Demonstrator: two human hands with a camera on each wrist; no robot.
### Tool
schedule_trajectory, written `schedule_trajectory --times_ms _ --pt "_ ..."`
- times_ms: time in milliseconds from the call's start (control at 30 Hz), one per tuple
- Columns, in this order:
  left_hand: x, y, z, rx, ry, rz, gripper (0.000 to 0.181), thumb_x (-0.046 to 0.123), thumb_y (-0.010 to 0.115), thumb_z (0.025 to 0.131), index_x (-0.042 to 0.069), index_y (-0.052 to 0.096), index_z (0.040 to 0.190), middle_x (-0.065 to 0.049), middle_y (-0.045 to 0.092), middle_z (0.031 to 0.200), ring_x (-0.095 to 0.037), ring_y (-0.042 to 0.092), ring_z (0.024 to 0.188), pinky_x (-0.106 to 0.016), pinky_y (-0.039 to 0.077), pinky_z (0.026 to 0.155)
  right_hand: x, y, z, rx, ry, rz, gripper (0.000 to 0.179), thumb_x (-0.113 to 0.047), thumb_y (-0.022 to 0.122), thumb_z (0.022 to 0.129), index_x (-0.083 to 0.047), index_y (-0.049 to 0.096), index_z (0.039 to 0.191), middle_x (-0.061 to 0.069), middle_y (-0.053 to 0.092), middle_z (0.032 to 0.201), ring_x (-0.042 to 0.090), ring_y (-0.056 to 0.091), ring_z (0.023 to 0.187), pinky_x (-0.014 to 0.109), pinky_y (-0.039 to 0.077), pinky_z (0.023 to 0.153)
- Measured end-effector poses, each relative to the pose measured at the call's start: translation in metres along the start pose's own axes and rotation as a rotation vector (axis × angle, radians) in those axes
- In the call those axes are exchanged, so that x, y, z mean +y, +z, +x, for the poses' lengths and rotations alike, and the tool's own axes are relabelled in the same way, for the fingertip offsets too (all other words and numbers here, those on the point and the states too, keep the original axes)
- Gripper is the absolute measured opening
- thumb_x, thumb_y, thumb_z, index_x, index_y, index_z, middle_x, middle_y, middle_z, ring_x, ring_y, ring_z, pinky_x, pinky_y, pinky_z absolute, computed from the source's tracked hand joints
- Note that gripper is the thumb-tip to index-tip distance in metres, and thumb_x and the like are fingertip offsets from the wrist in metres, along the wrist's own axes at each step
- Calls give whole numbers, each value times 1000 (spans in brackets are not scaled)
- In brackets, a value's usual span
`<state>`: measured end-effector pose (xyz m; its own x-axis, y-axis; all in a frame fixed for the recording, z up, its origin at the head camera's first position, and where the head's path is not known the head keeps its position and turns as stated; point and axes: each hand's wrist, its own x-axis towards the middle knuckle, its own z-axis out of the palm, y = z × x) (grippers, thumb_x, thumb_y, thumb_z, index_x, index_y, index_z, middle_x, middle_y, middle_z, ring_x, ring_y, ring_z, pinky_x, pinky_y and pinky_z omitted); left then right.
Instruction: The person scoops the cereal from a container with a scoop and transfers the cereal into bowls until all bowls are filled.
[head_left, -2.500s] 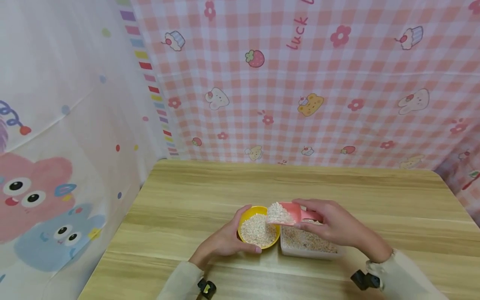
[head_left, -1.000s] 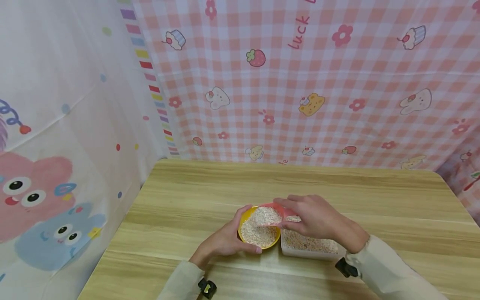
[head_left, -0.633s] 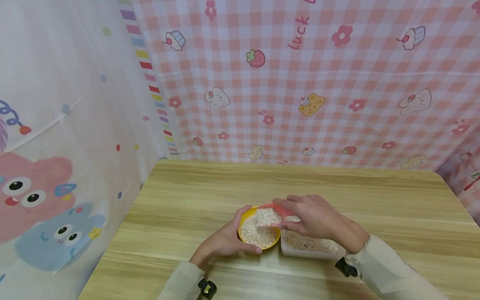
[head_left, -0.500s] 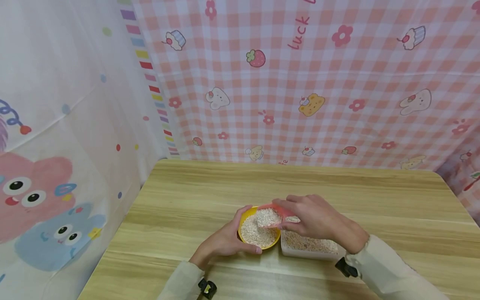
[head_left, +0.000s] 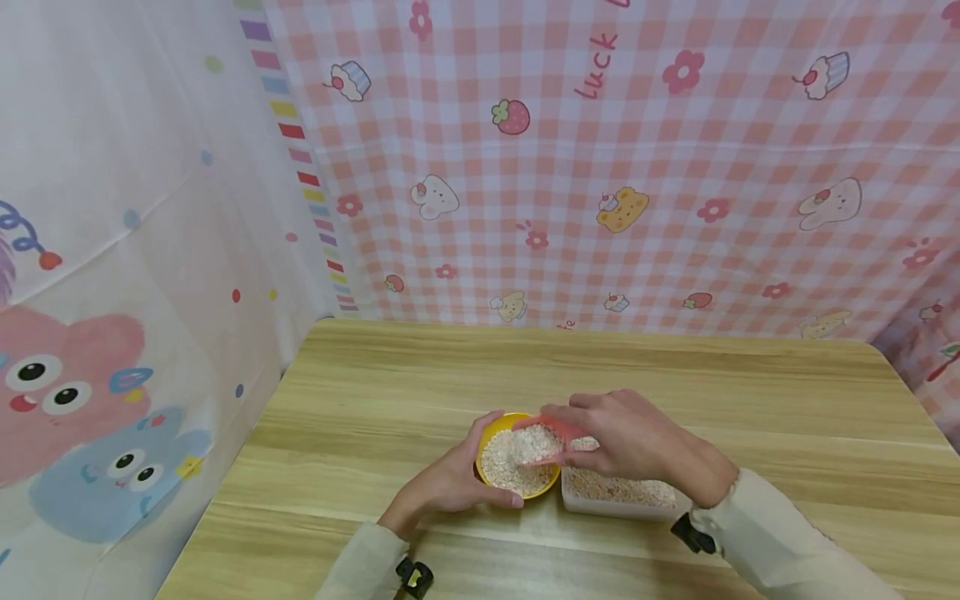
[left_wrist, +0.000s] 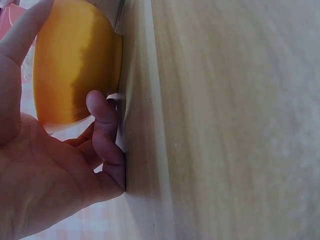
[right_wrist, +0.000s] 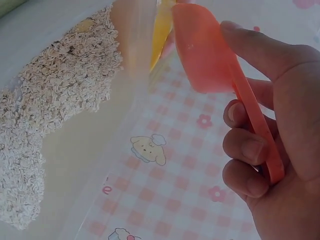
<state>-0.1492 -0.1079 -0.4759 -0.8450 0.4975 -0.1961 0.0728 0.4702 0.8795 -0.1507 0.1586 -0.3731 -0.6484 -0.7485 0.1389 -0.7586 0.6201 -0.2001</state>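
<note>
My left hand (head_left: 447, 481) holds a yellow bowl (head_left: 489, 432), thumb on its near side and fingers around the far side. In the left wrist view the bowl's wall (left_wrist: 67, 65) sits against that hand, its base on the table. Pale rolled oats (head_left: 510, 472) fill much of the bowl. With curled fingers my right hand (head_left: 633, 437) grips a pink scoop (right_wrist: 205, 50) by its handle. The scoop tilts over the bowl's right side, heaped with oats at its lip; its front edge is hard to tell from the oats below.
A whitish translucent tub (head_left: 617, 506) of oats stands right beside the bowl, beneath my right hand. In the right wrist view its oats (right_wrist: 65, 75) leave part of the bottom bare. A wooden table (head_left: 420, 367) extends to a checked cloth (head_left: 465, 250) behind.
My right hand has carried the loaded scoop left from the tub's edge to over the bowl. Over the last half second the scoop has tipped lower. The left hand and bowl stay put.
</note>
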Motion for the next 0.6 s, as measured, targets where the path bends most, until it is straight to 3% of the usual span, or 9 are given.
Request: schedule_trajectory --times_ms 600 --pt "-1 0 0 -10 0 -20 117 40 89 71 26 11 158 -2 44 149 -25 42 135 -53 27 115 -6 -3 3 11 -76 -79 52 -42 78 83 -18 66 127 -8 57 80 1 35 53 17 33 50"
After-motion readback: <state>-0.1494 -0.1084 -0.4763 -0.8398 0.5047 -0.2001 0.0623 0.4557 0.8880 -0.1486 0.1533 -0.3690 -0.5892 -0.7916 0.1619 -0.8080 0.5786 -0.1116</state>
